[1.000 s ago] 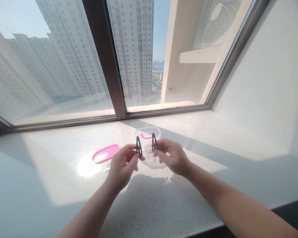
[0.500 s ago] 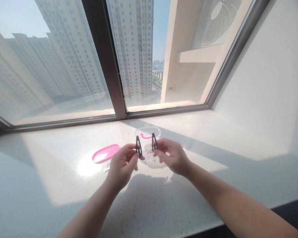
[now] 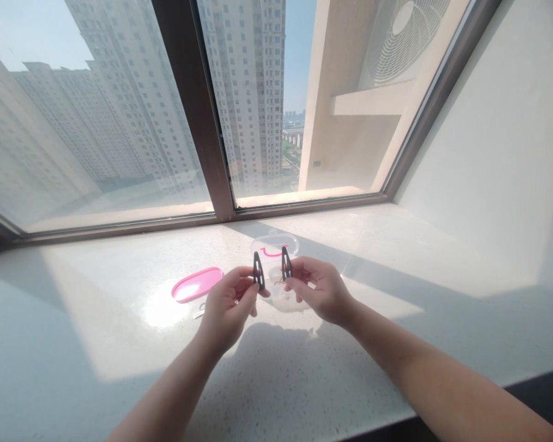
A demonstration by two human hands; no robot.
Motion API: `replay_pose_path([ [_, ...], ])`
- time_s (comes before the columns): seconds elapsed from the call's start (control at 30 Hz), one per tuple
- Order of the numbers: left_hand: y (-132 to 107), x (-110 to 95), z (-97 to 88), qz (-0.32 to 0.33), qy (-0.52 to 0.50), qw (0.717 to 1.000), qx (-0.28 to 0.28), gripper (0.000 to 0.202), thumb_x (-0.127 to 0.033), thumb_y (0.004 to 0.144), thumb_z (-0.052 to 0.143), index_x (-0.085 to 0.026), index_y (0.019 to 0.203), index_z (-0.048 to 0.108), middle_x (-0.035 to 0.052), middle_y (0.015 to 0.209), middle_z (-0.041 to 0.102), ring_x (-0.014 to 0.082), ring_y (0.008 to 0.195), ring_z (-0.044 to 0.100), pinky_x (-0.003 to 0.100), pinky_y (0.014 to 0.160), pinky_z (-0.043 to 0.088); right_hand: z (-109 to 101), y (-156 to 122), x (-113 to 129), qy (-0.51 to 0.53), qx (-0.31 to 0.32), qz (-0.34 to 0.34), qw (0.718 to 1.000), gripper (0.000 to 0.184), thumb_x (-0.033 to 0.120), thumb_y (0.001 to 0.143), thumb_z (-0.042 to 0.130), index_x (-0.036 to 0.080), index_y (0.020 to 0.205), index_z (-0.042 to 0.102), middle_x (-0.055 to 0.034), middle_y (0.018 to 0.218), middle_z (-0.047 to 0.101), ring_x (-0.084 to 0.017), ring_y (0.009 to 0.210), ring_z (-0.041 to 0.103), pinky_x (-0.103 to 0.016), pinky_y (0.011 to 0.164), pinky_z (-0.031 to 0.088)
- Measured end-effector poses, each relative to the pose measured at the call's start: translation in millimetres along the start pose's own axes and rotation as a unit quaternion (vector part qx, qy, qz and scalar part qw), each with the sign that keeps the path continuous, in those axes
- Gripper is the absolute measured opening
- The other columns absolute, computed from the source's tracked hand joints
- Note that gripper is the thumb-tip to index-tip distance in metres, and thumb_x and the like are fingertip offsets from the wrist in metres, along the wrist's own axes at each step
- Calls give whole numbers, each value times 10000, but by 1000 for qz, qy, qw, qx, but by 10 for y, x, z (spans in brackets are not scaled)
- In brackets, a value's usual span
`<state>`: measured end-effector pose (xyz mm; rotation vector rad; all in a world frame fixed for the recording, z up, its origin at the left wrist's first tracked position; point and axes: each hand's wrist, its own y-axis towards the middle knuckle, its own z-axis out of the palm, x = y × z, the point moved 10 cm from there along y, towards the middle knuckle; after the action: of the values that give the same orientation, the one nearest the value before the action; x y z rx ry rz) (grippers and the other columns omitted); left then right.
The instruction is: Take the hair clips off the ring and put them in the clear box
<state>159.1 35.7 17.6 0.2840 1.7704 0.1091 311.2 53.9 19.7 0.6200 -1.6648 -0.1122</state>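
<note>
Pinched upright between the thumb and fingers of my left hand [image 3: 230, 302] is a black snap hair clip [image 3: 258, 271]. My right hand [image 3: 320, 287] grips a second black hair clip [image 3: 286, 264] the same way, a short gap to the right of the first. Both clips are held above the sill. Behind them lies a clear plastic case with its lid [image 3: 276, 238] up, a pink curved line on it. My hands and the clips partly cover the case, and something small and gold-coloured [image 3: 279, 282] shows there.
A pink oval tray [image 3: 197, 285] lies left of my left hand, with a small metal piece [image 3: 200, 311] just below it, partly hidden by that hand. The speckled white sill [image 3: 258, 393] runs up to a dark-framed window [image 3: 223, 212]. A white wall [image 3: 498, 159] stands at the right.
Almost nothing differs. The clip in my left hand sits very slightly further right, nearer the other one.
</note>
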Motion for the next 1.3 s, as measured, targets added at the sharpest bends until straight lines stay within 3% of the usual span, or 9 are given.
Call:
replay_pose_path([
  [0.53,8,-33,0,-4,-18,1000,-4,171,-213,850,554,-127,995,586,65,750,721,107,476,562,237,463,441,73,5,-74,84,26,45,995,130,150,824,618,127,949,646,-45,727,656,-136,612,603,-235,479,505],
  [1.3,-8,-46,5,-2,-15,1000,-3,165,-214,857,555,-129,995,589,67,763,722,113,489,570,250,484,456,33,4,-48,59,18,22,998,124,195,842,611,135,944,647,-50,744,658,-154,658,637,-236,485,524],
])
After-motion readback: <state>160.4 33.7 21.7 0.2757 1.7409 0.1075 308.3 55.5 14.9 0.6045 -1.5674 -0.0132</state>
